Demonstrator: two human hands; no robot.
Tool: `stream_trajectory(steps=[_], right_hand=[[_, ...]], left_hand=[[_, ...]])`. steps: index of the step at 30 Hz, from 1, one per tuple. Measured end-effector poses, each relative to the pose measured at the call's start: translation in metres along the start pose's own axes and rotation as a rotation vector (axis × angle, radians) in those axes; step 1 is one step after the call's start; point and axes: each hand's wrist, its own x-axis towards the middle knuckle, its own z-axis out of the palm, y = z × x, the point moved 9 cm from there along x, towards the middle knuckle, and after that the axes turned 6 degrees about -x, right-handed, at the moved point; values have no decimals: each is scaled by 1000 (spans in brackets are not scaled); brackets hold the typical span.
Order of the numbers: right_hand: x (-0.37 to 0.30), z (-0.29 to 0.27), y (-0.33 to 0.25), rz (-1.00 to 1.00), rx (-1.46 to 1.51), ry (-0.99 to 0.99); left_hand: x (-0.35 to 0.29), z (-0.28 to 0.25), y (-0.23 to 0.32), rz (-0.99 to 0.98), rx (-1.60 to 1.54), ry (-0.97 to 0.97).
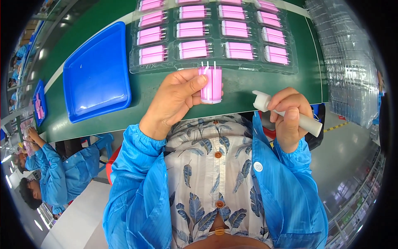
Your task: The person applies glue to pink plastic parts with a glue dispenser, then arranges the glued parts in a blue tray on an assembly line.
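1. Block of pink plastic, thin white prongs pointing away from the wearer, sits upright between thumb and fingers of the left hand, above the near edge of a green bench.
2. The left hand is partly closed, its thumb pressed on the block's front face and its other fingers curled behind, gripping it at the left side.
3. The right hand, well apart from the block, is curled around a white tool, fingers folded over it and thumb against its shaft. The tool's notched head points toward the block without touching it.
4. Just beyond the left hand, a clear tray carries more pink blocks in four columns, prongs facing right.
5. A blue tray rests on the bench to the left of the clear one; stacked clear trays rise at right.
6. At far left, a co-worker in a blue jacket sits near a smaller blue tray holding pink pieces.
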Motion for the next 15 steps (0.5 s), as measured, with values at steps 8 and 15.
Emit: stream_trajectory(steps=[8,15], right_hand=[[-3,5,3,-30,-63,-14],[-3,6,-24,-148,-134,17]], left_hand=[[34,39,58,178,357,-28],[124,130,139,1074,1646,148]])
